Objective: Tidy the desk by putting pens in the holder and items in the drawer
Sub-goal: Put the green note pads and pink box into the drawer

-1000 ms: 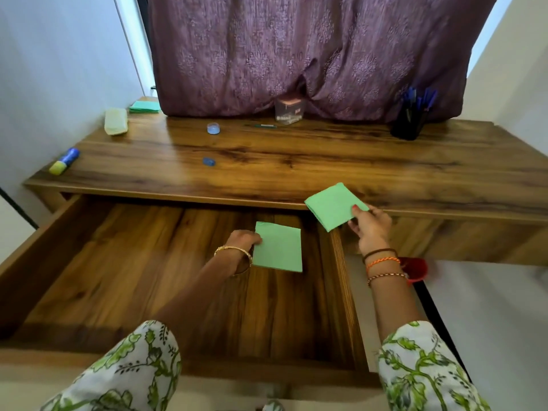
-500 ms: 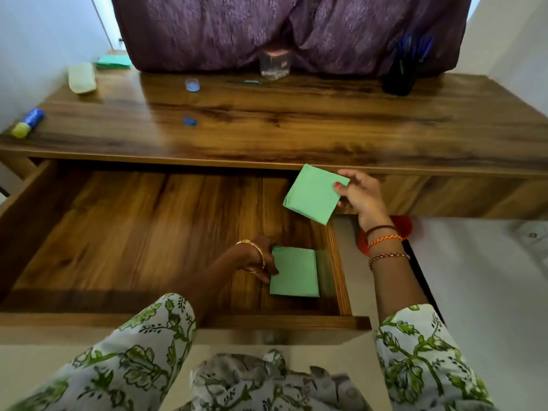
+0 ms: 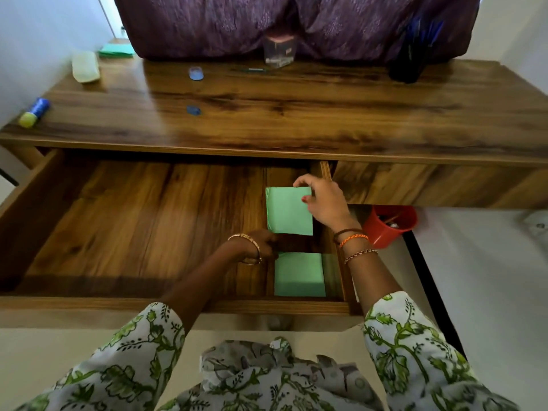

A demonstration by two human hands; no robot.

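Observation:
The wooden drawer (image 3: 124,221) stands pulled out under the desk top (image 3: 296,114). One green paper pad (image 3: 298,275) lies in the drawer's near right corner. My left hand (image 3: 264,243) rests at that pad's far left edge; its fingers are in shadow. My right hand (image 3: 323,203) pinches a second green pad (image 3: 287,210) by its right edge, holding it inside the drawer just beyond the first. A dark pen holder (image 3: 409,65) with blue pens stands at the desk's back right.
On the desk lie a blue-and-yellow marker (image 3: 34,112) at the left edge, a pale case (image 3: 85,66), a green pad (image 3: 116,50), two small blue caps (image 3: 195,74), a thin pen (image 3: 252,69) and a clear jar (image 3: 278,51). A red bin (image 3: 388,223) sits on the floor right of the drawer.
My right hand has brought its green pad down from above the drawer's edge into the drawer. My left hand stays by the first pad in the near right corner.

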